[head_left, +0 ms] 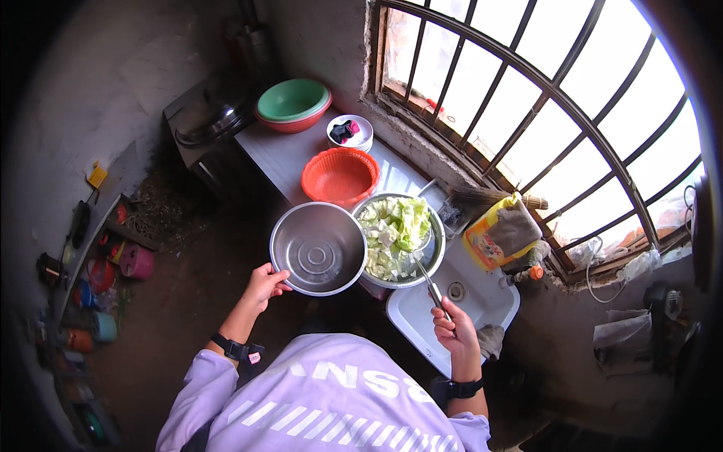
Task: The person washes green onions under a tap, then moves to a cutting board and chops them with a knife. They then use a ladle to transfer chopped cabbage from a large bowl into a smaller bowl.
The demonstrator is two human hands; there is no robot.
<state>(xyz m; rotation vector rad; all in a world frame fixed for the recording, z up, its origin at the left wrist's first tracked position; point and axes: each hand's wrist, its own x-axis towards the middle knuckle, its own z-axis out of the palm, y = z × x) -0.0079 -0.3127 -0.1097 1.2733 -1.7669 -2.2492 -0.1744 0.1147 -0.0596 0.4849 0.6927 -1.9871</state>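
One metal bowl [315,245], pinched at its rim by the left hand [265,287], is best kept level beside the second bowl [438,252]; its cabbage [392,230] calls for gentle lifting with the ladle [428,277] gripped in the right hand [456,329].

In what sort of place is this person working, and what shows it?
Probably a simple kitchen, perhaps in a home: there is a sink, an orange colander on the counter, and a metal basin of cut leafy greens.
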